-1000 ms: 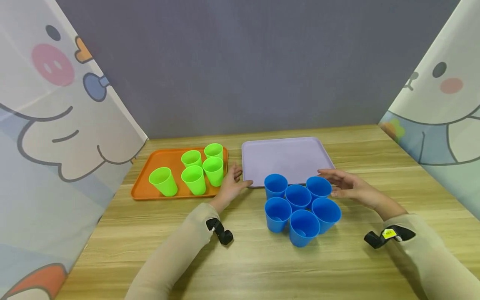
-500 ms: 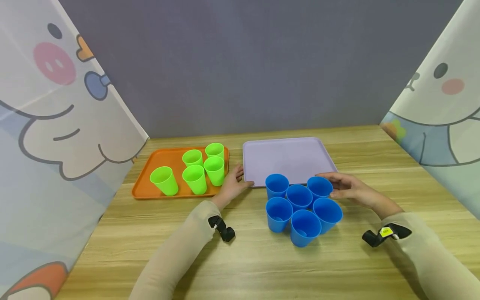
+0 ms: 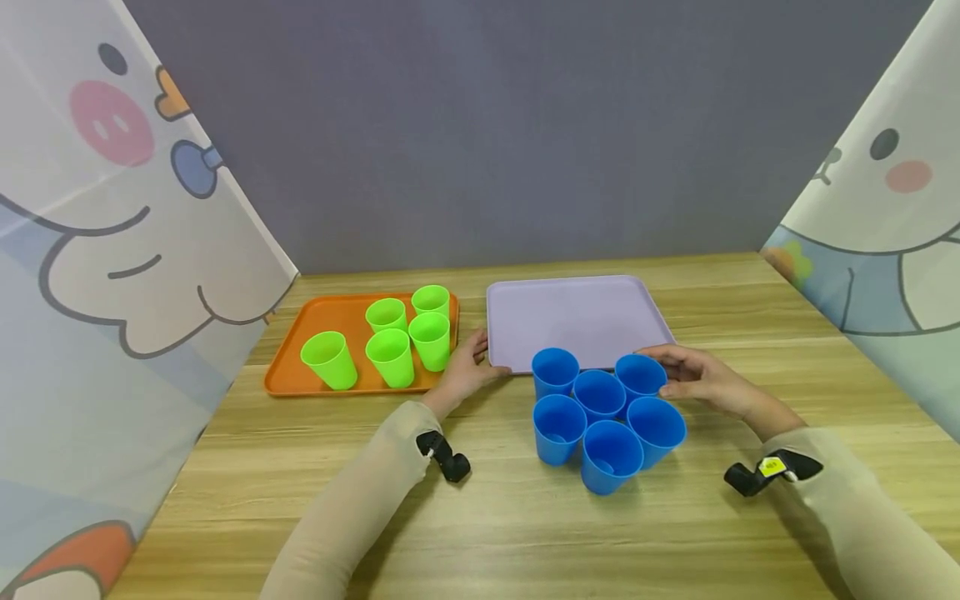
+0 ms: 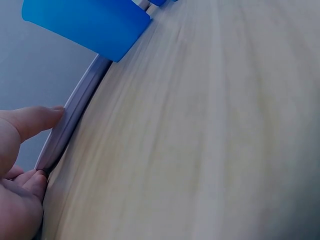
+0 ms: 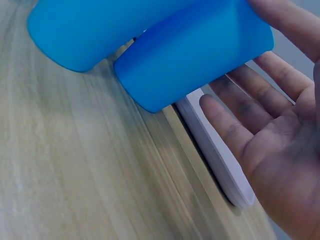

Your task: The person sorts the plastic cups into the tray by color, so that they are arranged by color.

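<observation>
A lavender tray [image 3: 570,317] lies flat at the back of the table. My left hand [image 3: 465,372] holds its near left corner, with the thumb [image 4: 42,120] against the front rim and the other fingers at the side edge. Six-sided in outline, a cluster of several blue cups [image 3: 598,396] stands upright just in front of the tray. At the cluster's back right, my right hand [image 3: 701,380] grips one blue cup [image 5: 200,57] near its rim. The thumb is on its near side, and the fingers reach behind it.
Left of the lavender tray sits an orange tray [image 3: 300,367] carrying several upright green cups [image 3: 390,358]. A grey panel [image 3: 480,133] stands behind the table, with cartoon-printed sheets [image 3: 150,275] at both sides.
My right hand has closed in on the back right blue cup, its thumb now at the cup. The left hand stays at the tray's corner. The whole view has shifted slightly.
</observation>
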Available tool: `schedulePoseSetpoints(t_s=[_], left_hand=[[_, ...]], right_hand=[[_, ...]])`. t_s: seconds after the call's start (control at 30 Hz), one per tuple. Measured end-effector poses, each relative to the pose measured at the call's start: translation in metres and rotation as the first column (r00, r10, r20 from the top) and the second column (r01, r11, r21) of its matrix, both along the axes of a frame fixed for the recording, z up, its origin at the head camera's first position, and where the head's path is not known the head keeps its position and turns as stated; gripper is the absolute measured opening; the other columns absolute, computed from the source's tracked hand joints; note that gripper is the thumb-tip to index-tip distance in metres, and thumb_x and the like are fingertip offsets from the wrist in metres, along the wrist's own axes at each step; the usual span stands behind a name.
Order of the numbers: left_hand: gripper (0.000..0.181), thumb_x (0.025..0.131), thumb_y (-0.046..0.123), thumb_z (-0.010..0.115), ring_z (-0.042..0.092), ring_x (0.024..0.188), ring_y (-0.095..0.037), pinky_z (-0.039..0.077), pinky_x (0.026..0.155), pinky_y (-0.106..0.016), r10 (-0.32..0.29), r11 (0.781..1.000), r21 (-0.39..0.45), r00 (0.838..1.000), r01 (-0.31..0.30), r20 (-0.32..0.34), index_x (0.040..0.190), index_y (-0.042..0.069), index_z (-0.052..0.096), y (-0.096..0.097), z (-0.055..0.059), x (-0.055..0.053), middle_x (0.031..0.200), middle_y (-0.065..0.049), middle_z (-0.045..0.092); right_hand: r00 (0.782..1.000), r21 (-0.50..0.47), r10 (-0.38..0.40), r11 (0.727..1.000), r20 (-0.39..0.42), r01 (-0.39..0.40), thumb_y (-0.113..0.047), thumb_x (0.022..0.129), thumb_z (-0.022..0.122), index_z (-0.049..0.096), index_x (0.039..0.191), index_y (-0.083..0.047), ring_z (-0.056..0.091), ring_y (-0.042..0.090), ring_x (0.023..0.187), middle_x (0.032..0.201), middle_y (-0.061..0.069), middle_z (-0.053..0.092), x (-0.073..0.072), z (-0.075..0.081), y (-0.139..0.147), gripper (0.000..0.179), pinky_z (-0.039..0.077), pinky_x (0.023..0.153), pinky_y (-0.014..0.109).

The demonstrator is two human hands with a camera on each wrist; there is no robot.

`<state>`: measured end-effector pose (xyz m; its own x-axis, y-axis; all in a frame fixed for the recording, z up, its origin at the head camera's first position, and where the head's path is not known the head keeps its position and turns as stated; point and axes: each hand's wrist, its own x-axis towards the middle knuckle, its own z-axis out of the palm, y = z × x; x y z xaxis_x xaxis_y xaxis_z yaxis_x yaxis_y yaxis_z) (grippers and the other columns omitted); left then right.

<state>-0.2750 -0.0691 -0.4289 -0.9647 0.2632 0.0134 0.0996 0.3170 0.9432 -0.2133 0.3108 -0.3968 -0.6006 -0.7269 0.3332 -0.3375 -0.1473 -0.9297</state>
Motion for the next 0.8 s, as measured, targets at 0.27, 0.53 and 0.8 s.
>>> schedulePoseSetpoints(t_s=[0.27, 0.53, 0.8], left_hand=[[0.087, 0.081, 0.003, 0.081, 0.041, 0.137, -0.037, 0.035, 0.113, -0.044, 0.005, 1.000, 0.013, 1.000, -0.005, -0.004, 0.151, -0.009, 0.031, 0.0000, -0.0009, 0.0004, 0.150, -0.026, 0.040], [0.085, 0.081, 0.002, 0.080, 0.042, 0.137, -0.037, 0.035, 0.113, -0.044, 0.004, 1.000, 0.020, 1.000, -0.004, -0.003, 0.150, -0.008, 0.031, 0.0007, -0.0001, 0.0000, 0.150, -0.025, 0.041], [0.084, 0.082, 0.003, 0.080, 0.043, 0.136, -0.035, 0.035, 0.113, -0.042, 0.002, 1.000, 0.007, 1.000, -0.002, 0.001, 0.150, -0.007, 0.033, 0.0007, 0.0001, 0.0013, 0.149, -0.024, 0.042]], right_hand=[[0.998, 0.060, -0.025, 0.998, -0.049, 0.028, 0.020, 0.092, 0.050, 0.039, 0.148, 0.004, 0.048, 0.009, 0.131, 0.151, -0.003, 0.047, -0.0029, -0.0001, -0.0014, 0.060, 0.048, 0.098, 0.024], [0.993, 0.103, -0.069, 0.992, -0.099, 0.079, 0.019, 0.088, 0.057, 0.046, 0.147, -0.001, 0.057, 0.009, 0.112, 0.145, -0.005, 0.054, -0.0077, 0.0008, -0.0060, 0.063, 0.050, 0.080, 0.020], [0.994, 0.069, -0.081, 0.994, -0.072, 0.086, 0.021, 0.087, 0.058, 0.049, 0.141, 0.002, 0.061, 0.013, 0.115, 0.136, -0.002, 0.061, -0.0092, -0.0025, -0.0027, 0.058, 0.054, 0.088, 0.026]])
